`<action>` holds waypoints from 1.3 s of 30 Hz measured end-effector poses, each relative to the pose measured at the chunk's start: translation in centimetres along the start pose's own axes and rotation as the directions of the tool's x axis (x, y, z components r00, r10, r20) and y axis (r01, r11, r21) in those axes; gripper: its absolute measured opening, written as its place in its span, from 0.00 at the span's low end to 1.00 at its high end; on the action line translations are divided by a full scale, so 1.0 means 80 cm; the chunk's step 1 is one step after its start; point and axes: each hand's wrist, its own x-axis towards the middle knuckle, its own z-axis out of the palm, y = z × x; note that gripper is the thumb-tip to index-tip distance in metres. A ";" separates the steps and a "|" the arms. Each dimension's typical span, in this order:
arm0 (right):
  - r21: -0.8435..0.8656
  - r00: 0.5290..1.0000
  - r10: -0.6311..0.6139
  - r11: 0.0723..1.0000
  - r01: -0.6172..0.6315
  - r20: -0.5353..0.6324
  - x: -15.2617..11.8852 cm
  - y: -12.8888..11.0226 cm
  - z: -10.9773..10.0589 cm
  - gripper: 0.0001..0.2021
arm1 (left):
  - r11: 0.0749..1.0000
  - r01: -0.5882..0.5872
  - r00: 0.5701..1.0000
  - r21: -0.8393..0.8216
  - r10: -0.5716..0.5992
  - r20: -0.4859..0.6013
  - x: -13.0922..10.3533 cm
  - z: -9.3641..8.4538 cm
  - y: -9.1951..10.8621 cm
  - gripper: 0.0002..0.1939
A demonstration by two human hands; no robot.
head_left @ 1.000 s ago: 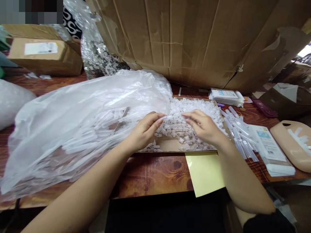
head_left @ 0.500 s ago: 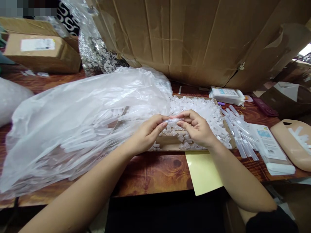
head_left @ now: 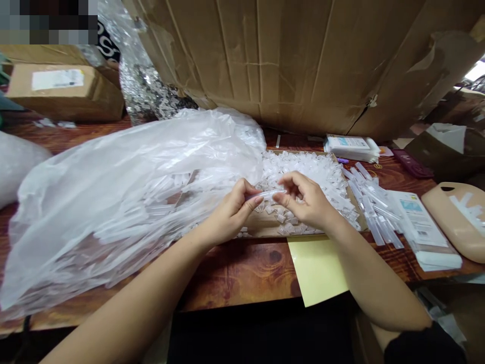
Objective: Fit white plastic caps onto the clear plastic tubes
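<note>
A slim clear plastic tube (head_left: 270, 194) lies sideways between my hands, over a shallow cardboard tray (head_left: 261, 230) heaped with small clear plastic pieces (head_left: 306, 169). Its left end is pinched between thumb and fingers of my left hand (head_left: 237, 207). My right hand (head_left: 305, 199) has thumb and forefinger closed on the tube's right end. To the left, a large translucent plastic bag (head_left: 113, 156) holds many clear tubes (head_left: 132, 222). More tubes (head_left: 375, 207) are piled right of the tray.
Behind the tray stands a large cardboard box (head_left: 288, 65). A yellow paper (head_left: 318, 268) overhangs the table's front edge. At the right are labelled packets (head_left: 424, 227), a beige holder (head_left: 458, 217) and a dark red phone-like object (head_left: 412, 163).
The fingers of my right hand have shifted on the tube and spread a little further from my left hand's fingertips. The camera view has tilted slightly.
</note>
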 end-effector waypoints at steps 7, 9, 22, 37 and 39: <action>0.003 0.998 0.042 0.999 -0.042 0.043 0.000 0.000 0.005 0.11 | 1.000 0.021 1.000 -0.004 -0.021 0.020 0.001 -0.001 -0.001 0.11; 0.000 0.998 0.034 0.999 -0.034 0.054 0.000 -0.001 0.005 0.10 | 1.000 0.020 1.000 0.005 -0.020 0.021 0.002 -0.001 -0.001 0.11; 0.337 0.920 0.276 0.869 -0.362 0.278 0.004 0.004 0.013 0.16 | 0.877 -0.326 0.940 0.352 0.341 0.021 -0.004 0.003 0.001 0.08; -0.716 0.830 0.498 0.481 -0.506 -0.252 0.013 0.030 -0.093 0.11 | 0.715 0.337 0.930 0.613 -0.154 -0.333 0.022 -0.119 -0.138 0.18; -0.734 0.818 0.522 0.454 -0.505 -0.240 0.011 0.029 -0.092 0.14 | 0.761 0.287 0.948 0.582 -0.138 -0.287 0.021 -0.119 -0.145 0.21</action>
